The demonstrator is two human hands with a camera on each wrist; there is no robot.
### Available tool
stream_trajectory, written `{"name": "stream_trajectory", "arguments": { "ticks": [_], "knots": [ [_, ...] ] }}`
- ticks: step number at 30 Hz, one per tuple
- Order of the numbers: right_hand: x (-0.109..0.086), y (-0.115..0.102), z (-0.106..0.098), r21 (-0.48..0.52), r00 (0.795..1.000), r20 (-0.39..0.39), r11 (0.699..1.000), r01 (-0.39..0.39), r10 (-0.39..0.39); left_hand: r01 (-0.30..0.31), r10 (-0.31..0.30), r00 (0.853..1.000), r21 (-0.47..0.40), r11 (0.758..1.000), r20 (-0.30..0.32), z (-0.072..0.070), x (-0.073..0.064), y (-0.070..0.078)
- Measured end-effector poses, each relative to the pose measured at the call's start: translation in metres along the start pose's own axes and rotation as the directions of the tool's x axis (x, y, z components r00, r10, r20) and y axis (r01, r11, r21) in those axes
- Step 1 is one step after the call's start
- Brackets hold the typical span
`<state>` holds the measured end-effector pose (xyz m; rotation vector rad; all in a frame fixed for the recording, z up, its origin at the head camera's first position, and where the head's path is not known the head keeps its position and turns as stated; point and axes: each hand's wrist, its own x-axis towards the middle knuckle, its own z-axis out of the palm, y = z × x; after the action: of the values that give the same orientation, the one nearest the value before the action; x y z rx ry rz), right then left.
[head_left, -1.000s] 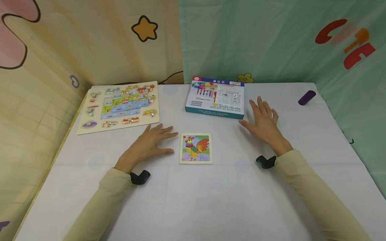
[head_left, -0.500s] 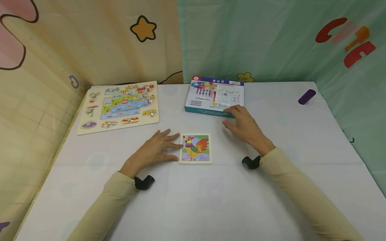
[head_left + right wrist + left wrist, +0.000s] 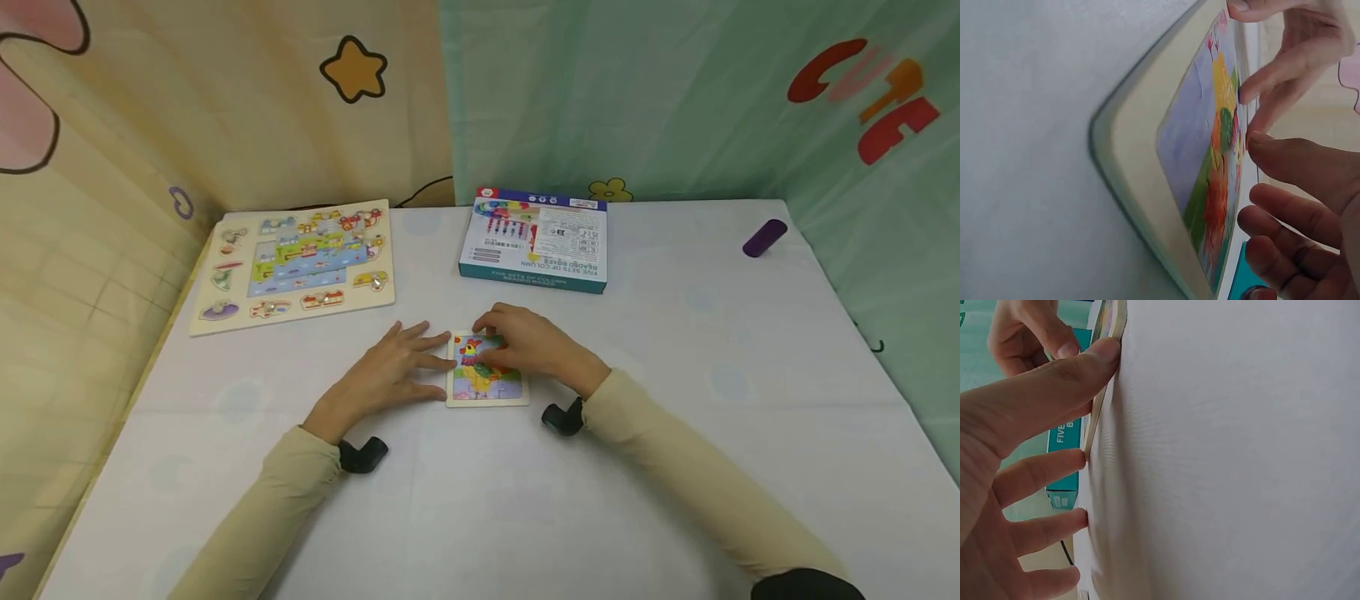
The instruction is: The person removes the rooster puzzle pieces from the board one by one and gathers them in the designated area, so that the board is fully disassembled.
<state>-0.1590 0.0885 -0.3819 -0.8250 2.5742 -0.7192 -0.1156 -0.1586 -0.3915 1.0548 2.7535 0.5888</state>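
A small square rooster jigsaw puzzle (image 3: 489, 390) in a pale frame lies flat on the white table. My left hand (image 3: 381, 377) has its fingers spread, with thumb and fingertips right at the puzzle's left edge. In the left wrist view its thumb (image 3: 1060, 387) lies along the frame's edge. From the right, my right hand (image 3: 536, 343) reaches over the puzzle's top and hides part of the rooster. The right wrist view shows the right thumb (image 3: 1297, 165) close over the picture, its bent fingers apart from the thumb and no piece visible between them.
At the back left lies a larger wooden peg puzzle board (image 3: 292, 310) with several vehicle pieces. Behind the small puzzle is a teal and white bead set box (image 3: 534, 242). A purple cylinder (image 3: 765, 238) lies at the back right, near the curtain (image 3: 675, 100).
My right hand has swept left from beside the box, past its front edge, to over the rooster puzzle. My left hand has shifted slightly right, up to the puzzle's left edge.
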Motion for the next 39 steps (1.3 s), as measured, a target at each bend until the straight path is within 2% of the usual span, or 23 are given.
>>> {"name": "stream_trajectory", "arguments": {
  "ticks": [6,13,24,32,39],
  "knots": [
    [0.009,-0.008,0.008,-0.043,0.999,0.027,0.999,-0.023,0.024,-0.014,0.014,1.0,-0.02,1.0,0.002,0.0,0.001,0.001],
    [0.015,-0.016,0.004,-0.061,0.996,0.052,0.996,-0.066,0.069,-0.014,0.015,1.0,-0.045,0.999,0.007,-0.003,0.001,0.003],
    [0.023,-0.021,-0.003,-0.02,0.985,0.127,0.993,-0.118,0.119,0.028,-0.025,0.998,-0.068,0.997,0.049,-0.004,0.003,0.005],
    [0.026,-0.017,-0.006,0.002,0.98,0.174,0.995,-0.102,0.1,0.04,-0.034,0.997,-0.088,0.995,0.065,-0.005,0.006,0.006],
    [0.026,-0.014,-0.003,0.032,0.984,0.162,0.996,-0.082,0.076,0.046,-0.04,0.997,-0.092,0.995,0.068,-0.005,0.005,0.006]
  ]
}}
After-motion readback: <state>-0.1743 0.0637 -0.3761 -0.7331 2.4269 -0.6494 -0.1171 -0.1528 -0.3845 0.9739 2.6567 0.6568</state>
